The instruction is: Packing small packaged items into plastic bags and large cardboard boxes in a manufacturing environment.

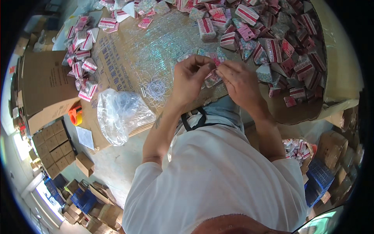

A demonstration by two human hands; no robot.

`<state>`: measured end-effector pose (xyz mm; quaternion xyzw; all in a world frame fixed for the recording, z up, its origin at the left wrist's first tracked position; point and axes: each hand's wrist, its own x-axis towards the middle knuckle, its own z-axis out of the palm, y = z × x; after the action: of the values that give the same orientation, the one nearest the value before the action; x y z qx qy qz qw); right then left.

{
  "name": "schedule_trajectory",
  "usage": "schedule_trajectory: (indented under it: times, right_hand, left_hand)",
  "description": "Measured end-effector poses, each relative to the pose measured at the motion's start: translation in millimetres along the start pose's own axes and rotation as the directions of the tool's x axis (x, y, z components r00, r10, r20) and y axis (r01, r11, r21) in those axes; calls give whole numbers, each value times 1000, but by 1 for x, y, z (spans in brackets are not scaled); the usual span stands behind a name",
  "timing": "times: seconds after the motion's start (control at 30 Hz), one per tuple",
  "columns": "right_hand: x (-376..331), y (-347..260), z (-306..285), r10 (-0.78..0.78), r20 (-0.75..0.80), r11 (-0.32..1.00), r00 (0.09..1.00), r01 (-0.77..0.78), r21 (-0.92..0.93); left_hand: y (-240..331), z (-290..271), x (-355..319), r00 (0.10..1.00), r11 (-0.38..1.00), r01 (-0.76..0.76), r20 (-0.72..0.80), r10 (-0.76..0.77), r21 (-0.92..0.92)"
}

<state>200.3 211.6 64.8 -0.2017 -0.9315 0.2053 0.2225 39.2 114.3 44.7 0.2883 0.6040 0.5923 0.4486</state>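
Note:
Close together at the near edge of the cardboard-covered table, my left hand and my right hand are both closed in a pinch. Their fingertips meet at the pink top of a small clear packet with glittery contents. The packet hangs just below my fingers, partly covered by them. A heap of similar packets with pink cards lies right of my right hand. Left of my left wrist is a tangle of thin white strings.
A clear plastic bag lies on the table's left part, beside an orange tape dispenser. More packets line the far left edge. Cardboard walls border the right side. Stacked boxes and a blue crate stand below.

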Motion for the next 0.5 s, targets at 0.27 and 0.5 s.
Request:
schedule_trajectory:
  times: [0.27, 0.5]
  right_hand:
    - [-2, 3, 10, -24, -62, 999, 998, 26, 29]
    - [-9, 8, 20, 86, -160, 966, 983, -43, 257]
  left_hand:
    - [-14, 8, -7, 997, 994, -80, -3, 80, -68]
    - [-23, 9, -4, 992, 988, -119, -60, 113, -99]
